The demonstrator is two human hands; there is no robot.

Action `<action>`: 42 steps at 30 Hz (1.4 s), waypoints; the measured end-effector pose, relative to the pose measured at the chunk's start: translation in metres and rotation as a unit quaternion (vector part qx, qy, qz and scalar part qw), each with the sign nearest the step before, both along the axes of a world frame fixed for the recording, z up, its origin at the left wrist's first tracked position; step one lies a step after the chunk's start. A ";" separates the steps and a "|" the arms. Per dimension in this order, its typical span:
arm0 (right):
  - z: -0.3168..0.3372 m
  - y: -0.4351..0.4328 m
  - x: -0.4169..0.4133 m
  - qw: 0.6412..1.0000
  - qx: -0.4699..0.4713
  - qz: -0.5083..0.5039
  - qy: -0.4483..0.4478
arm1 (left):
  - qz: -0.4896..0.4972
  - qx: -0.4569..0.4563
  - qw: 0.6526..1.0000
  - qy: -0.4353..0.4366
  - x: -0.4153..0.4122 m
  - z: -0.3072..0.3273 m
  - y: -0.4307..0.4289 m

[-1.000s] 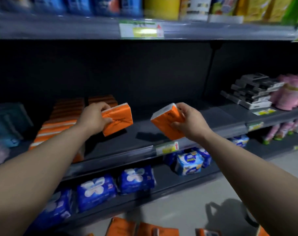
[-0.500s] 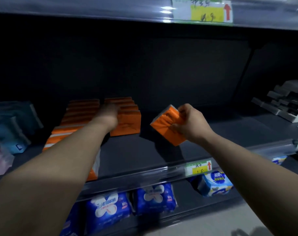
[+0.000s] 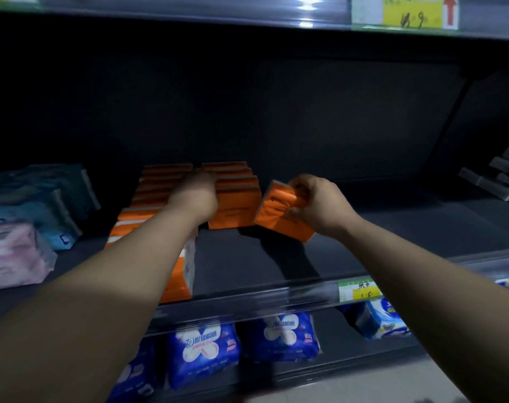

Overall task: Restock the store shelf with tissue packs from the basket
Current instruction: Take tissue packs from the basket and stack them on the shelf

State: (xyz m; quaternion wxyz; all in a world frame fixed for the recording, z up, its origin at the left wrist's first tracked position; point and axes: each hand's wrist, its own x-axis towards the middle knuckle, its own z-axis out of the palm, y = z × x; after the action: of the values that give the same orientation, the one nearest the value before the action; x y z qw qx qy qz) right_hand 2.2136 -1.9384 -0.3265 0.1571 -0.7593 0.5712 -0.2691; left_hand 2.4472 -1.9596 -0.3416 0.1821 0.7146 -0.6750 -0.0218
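Two rows of orange tissue packs (image 3: 166, 181) stand on the dark middle shelf (image 3: 247, 266), running from front to back. My left hand (image 3: 195, 196) holds the front pack of the right row (image 3: 236, 210), which stands upright on the shelf; motion blur and the back of the hand hide its fingers. My right hand (image 3: 317, 205) grips another orange pack (image 3: 279, 219), tilted, just to the right of that row with its lower corner close to the shelf. The basket is out of view.
Blue-grey packs (image 3: 44, 196) and a pink pack (image 3: 12, 254) fill the shelf's left end. Grey boxes (image 3: 503, 175) sit at the far right. Blue-wrapped packs (image 3: 204, 350) line the lower shelf under a clear rail with a price label (image 3: 360, 290). Bare shelf lies right of the orange rows.
My left hand has set its pack upright at the front of the right orange row. My right hand has brought its pack lower and closer to that row. The view has moved nearer.
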 end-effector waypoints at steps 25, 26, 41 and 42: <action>-0.030 -0.021 0.097 0.978 -0.087 0.039 0.184 | 0.105 -0.067 0.991 0.041 0.018 -0.003 0.105; -0.029 -0.019 0.096 0.980 -0.086 0.040 0.176 | 0.105 -0.068 0.991 0.037 0.017 -0.002 0.105; -0.019 0.063 -0.019 0.984 -0.112 0.015 0.140 | 0.013 -0.062 0.998 -0.004 -0.072 0.008 0.141; -0.019 0.072 -0.031 0.984 -0.110 0.005 0.141 | 0.003 -0.061 0.998 -0.012 -0.081 0.007 0.144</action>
State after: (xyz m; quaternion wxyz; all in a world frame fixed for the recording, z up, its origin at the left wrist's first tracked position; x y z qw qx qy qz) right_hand 2.1829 -1.8664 -0.3460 -0.0084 -0.8053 0.5506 -0.2197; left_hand 2.3662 -1.8157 -0.3346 0.2178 0.7041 -0.6753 0.0284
